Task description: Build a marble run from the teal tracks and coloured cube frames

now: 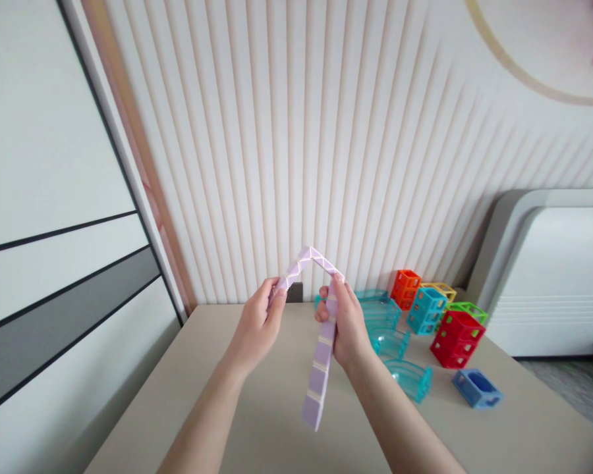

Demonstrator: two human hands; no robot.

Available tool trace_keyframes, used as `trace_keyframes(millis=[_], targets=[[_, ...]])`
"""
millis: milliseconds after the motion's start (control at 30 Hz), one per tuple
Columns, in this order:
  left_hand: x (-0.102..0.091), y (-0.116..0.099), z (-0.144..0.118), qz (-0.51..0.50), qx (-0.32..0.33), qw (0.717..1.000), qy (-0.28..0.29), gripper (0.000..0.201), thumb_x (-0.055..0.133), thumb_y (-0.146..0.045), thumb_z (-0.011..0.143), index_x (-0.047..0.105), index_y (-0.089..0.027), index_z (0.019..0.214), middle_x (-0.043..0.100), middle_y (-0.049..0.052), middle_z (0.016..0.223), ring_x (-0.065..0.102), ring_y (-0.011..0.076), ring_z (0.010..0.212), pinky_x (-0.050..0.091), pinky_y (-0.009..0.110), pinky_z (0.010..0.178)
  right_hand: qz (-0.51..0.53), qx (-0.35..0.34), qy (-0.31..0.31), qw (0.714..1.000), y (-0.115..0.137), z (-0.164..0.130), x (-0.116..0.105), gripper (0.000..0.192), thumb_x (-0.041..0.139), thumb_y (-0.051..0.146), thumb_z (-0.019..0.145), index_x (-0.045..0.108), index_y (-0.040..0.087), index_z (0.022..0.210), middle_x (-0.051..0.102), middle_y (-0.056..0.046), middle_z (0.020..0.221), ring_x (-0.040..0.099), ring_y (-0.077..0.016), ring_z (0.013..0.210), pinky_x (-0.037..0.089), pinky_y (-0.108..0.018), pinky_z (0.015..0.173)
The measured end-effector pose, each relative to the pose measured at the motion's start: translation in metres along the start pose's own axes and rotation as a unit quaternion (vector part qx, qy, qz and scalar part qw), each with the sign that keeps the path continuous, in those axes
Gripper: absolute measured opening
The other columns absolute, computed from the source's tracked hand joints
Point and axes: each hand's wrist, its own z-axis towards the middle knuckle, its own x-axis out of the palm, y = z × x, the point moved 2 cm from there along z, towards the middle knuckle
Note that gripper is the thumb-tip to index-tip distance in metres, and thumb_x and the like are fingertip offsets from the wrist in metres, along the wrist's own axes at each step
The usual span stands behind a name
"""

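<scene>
While both hands are raised above the beige table point(257, 408), they hold a lilac folding snake toy point(321, 355) between them. The left hand point(257, 326) pinches one end of the toy with thumb and fingers, and the right hand point(343, 322) closes around its middle part. Between the hands the toy bends into a peak, and its long end hangs down near the right wrist. To the right, farther on the table, lie teal curved track pieces point(393, 342) and coloured open cubes point(457, 336).
</scene>
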Motion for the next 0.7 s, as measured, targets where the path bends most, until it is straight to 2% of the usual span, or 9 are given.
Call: trace_keyframes(millis=[67, 133, 167, 233, 300, 367, 433, 500, 700], targets=[[-0.003, 0.003, 0.002, 0.022, -0.014, 0.999, -0.027, 0.031, 0.043, -0.044, 0.102, 0.061, -0.02, 0.11, 0.07, 0.004, 0.091, 0.065, 0.02, 0.083, 0.047, 0.027, 0.073, -0.121, -0.049, -0.017, 0.991, -0.01, 0.004, -0.005, 0.06, 0.064, 0.055, 0.087, 0.044, 0.025, 0.134, 0.063, 0.002, 0.086, 0.057, -0.012, 0.05, 0.045, -0.024, 0.044], [-0.008, 0.009, 0.004, 0.064, -0.008, 0.997, -0.035, 0.026, 0.049, -0.043, 0.099, 0.062, -0.02, 0.105, 0.07, 0.004, 0.091, 0.066, 0.0215, 0.083, 0.046, 0.028, 0.073, -0.3, -0.149, -0.019, 0.942, -0.014, 0.005, -0.01, 0.077, 0.065, 0.048, 0.088, 0.029, 0.023, 0.151, 0.066, -0.01, 0.112, 0.07, -0.0232, 0.081, 0.057, -0.035, 0.063], [-0.011, 0.011, 0.005, 0.086, -0.001, 0.996, -0.026, 0.025, 0.051, -0.041, 0.098, 0.063, -0.021, 0.104, 0.071, 0.004, 0.091, 0.066, 0.0221, 0.083, 0.046, 0.029, 0.073, -0.393, -0.221, -0.027, 0.892, -0.014, 0.005, -0.011, 0.08, 0.065, 0.043, 0.089, 0.026, 0.023, 0.155, 0.061, -0.017, 0.128, 0.068, -0.0296, 0.103, 0.058, -0.043, 0.078], [-0.018, 0.013, 0.005, 0.121, 0.01, 0.993, 0.009, 0.021, 0.054, -0.039, 0.097, 0.065, -0.022, 0.1, 0.07, 0.004, 0.089, 0.065, 0.0222, 0.081, 0.044, 0.029, 0.071, -0.543, -0.359, -0.026, 0.759, -0.012, 0.001, -0.011, 0.072, 0.065, 0.036, 0.092, 0.031, 0.024, 0.155, 0.039, -0.022, 0.154, 0.046, -0.038, 0.138, 0.044, -0.057, 0.104], [-0.025, 0.009, 0.003, 0.136, 0.008, 0.989, 0.053, 0.02, 0.055, -0.038, 0.096, 0.067, -0.022, 0.096, 0.069, 0.002, 0.084, 0.063, 0.021, 0.077, 0.041, 0.028, 0.068, -0.628, -0.438, 0.019, 0.643, -0.007, -0.003, -0.007, 0.059, 0.064, 0.035, 0.096, 0.042, 0.025, 0.149, 0.029, -0.019, 0.163, 0.027, -0.0389, 0.15, 0.027, -0.063, 0.116], [-0.033, 0.002, 0.0, 0.131, -0.001, 0.986, 0.102, 0.021, 0.055, -0.039, 0.096, 0.068, -0.022, 0.091, 0.067, 0.0, 0.078, 0.061, 0.0189, 0.072, 0.039, 0.027, 0.065, -0.658, -0.467, 0.092, 0.584, 0.001, -0.005, -0.003, 0.045, 0.062, 0.038, 0.098, 0.053, 0.025, 0.14, 0.041, -0.016, 0.158, 0.03, -0.036, 0.149, 0.02, -0.061, 0.119], [-0.04, -0.005, -0.003, 0.115, -0.005, 0.981, 0.156, 0.027, 0.054, -0.041, 0.097, 0.067, -0.022, 0.084, 0.064, -0.002, 0.073, 0.059, 0.0171, 0.068, 0.037, 0.026, 0.062, -0.652, -0.47, 0.154, 0.575, 0.011, -0.007, -0.001, 0.032, 0.058, 0.039, 0.1, 0.062, 0.023, 0.127, 0.062, -0.013, 0.138, 0.048, -0.0313, 0.137, 0.028, -0.054, 0.118], [-0.043, -0.009, -0.005, 0.082, -0.002, 0.976, 0.2, 0.03, 0.054, -0.045, 0.098, 0.067, -0.021, 0.084, 0.064, -0.002, 0.074, 0.059, 0.0165, 0.069, 0.037, 0.025, 0.061, -0.631, -0.453, 0.202, 0.597, 0.021, -0.008, -0.001, 0.027, 0.053, 0.04, 0.103, 0.066, 0.021, 0.117, 0.072, -0.011, 0.113, 0.062, -0.0259, 0.114, 0.042, -0.043, 0.106], [-0.039, -0.006, -0.005, -0.001, 0.054, 0.974, 0.22, 0.033, 0.063, -0.051, 0.092, 0.07, -0.02, 0.097, 0.065, -0.001, 0.082, 0.059, 0.0155, 0.072, 0.04, 0.023, 0.064, -0.525, -0.312, 0.315, 0.726, 0.031, 0.0, -0.011, 0.042, 0.039, 0.051, 0.105, 0.066, 0.019, 0.103, 0.069, -0.006, 0.091, 0.063, -0.0176, 0.084, 0.046, -0.027, 0.075]])
